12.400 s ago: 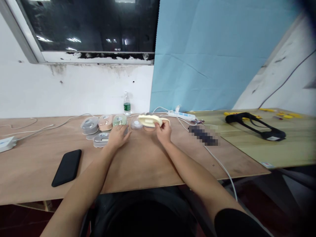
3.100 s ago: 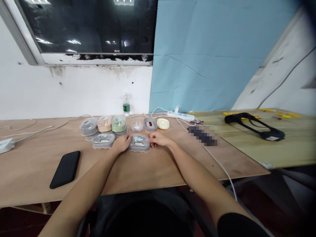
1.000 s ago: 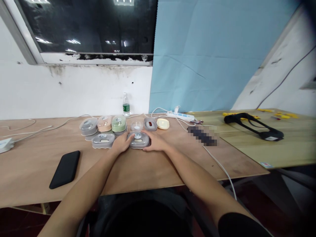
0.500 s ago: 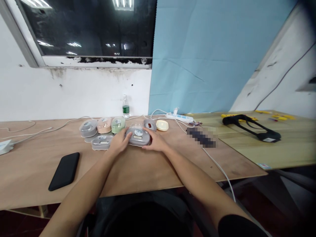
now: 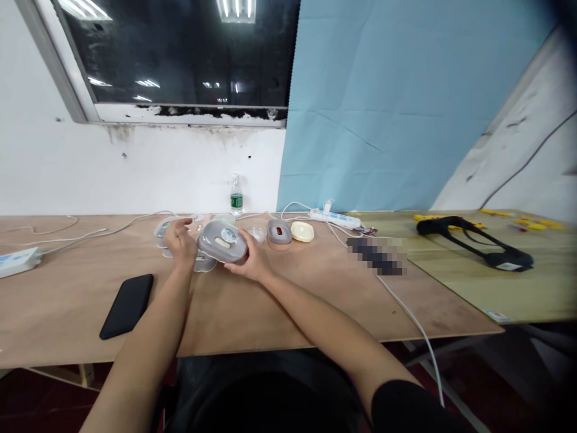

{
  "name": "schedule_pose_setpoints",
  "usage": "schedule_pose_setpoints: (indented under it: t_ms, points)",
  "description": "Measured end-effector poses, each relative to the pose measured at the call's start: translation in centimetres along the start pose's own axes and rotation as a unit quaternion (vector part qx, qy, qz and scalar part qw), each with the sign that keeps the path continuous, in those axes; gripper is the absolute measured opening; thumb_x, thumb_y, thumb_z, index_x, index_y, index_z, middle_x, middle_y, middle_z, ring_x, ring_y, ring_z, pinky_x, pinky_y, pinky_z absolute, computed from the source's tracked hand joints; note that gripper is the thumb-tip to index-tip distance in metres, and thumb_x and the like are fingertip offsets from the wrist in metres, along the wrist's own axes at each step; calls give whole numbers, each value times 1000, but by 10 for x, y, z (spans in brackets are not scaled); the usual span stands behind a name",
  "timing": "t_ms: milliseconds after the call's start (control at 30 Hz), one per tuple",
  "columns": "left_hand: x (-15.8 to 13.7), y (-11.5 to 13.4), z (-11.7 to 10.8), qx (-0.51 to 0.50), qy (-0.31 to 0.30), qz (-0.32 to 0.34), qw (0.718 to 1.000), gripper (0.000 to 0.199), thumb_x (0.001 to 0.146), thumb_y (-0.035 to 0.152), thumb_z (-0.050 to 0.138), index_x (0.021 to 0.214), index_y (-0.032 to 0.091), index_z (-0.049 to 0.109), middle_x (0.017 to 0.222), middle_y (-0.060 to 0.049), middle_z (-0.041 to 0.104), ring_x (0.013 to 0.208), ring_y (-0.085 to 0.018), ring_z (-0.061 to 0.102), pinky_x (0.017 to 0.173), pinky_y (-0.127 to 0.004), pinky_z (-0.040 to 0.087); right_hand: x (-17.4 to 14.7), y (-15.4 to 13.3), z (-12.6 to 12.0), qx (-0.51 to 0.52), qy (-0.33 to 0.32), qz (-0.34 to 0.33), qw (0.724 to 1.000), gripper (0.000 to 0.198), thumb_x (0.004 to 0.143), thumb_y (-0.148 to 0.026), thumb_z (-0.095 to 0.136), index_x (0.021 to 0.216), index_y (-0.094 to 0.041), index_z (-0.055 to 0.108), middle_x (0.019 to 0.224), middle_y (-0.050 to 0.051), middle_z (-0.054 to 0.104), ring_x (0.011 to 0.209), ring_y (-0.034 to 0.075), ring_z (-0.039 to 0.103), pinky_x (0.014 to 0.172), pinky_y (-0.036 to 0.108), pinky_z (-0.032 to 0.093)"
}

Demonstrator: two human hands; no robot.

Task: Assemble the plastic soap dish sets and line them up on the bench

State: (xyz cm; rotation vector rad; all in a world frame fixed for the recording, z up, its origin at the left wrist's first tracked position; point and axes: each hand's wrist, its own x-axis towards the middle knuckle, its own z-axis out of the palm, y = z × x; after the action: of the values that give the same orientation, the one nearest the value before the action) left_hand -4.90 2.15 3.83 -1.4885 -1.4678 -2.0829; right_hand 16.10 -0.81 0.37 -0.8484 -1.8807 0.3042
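A grey plastic soap box (image 5: pixel 216 245) with a round sticker and a pale oblong slot on its top is raised off the table and tilted. My right hand (image 5: pixel 253 257) grips its right end, fingers behind and thumb below. Close by its left end is my left hand (image 5: pixel 180 242), off the box, with the fingers curled in; whatever they may pinch is too small to make out. Behind and beneath the hands, another grey soap box (image 5: pixel 205 263) and several more in pink, green and grey are partly hidden.
Right of the hands stand a grey-and-brown box (image 5: pixel 279 233) and a cream dish (image 5: pixel 302 231). A water bottle (image 5: pixel 236 197) is by the wall. A black phone (image 5: pixel 127 305) lies front left. A power strip (image 5: pixel 336 218), cables and a black strap-like frame (image 5: pixel 473 243) are to the right.
The grey soap box has been lifted off the table, moved left and tilted. My left hand has let go of its side and curled; my right hand still grips it. The view has shifted slightly.
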Motion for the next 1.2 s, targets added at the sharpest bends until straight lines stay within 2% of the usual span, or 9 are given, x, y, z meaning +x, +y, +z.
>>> schedule_pose_setpoints:
  t_ms: [100,167,367,567,733,967,1067,1200]
  points:
    - [14,-14,-9,21,75,-83,993,55,96,38,17,81,14,64,81,-8,64,73,-17,57,72,-31,44,10,-8,24,4,-10,5,1000,102,59,-52,78,144,-22,32,140,12,46,126,28,46,106,41,37]
    - [19,-22,-13,26,100,-123,987,55,96,41,17,81,14,63,80,-7,64,71,-17,56,71,-31,45,14,-14,37,13,-20,21,999,103,59,-53,77,145,-23,29,142,11,44,128,28,44,107,41,36]
    - [24,-34,-14,26,91,-224,970,59,94,50,16,78,16,61,75,-8,61,73,-20,58,72,-34,47,17,-20,52,67,-49,71,994,105,61,-51,77,147,-26,23,145,10,39,132,27,40,109,42,33]
    - [26,-37,-11,-34,105,-318,942,64,92,56,14,78,14,61,79,-9,63,69,-19,58,71,-36,48,16,-11,57,92,-48,87,991,104,60,-51,78,144,-22,24,144,12,40,130,27,41,108,40,35]
    - [26,-37,-10,-46,114,-325,938,65,91,57,14,77,14,61,77,-9,62,66,-18,57,69,-35,48,14,-10,63,101,-72,86,989,108,60,-52,78,146,-22,21,145,13,39,131,27,40,108,42,35]
    - [23,-42,-9,-31,90,-320,943,71,90,61,11,79,13,62,77,-8,62,63,-16,56,64,-32,48,13,-8,63,73,-103,109,986,104,59,-57,78,145,-27,28,140,11,47,128,30,45,104,47,38]
    - [22,-41,-9,-18,84,-318,944,71,90,61,10,79,14,62,74,-8,61,61,-16,55,62,-31,47,13,-8,62,68,-114,112,985,107,61,-59,76,148,-27,23,143,11,44,130,30,42,106,47,37]
    - [20,-35,-9,-4,70,-281,957,69,91,58,12,79,13,63,69,-7,60,58,-16,54,61,-32,46,14,-8,65,64,-121,124,983,110,64,-58,74,151,-28,13,148,11,37,134,31,38,107,49,34]
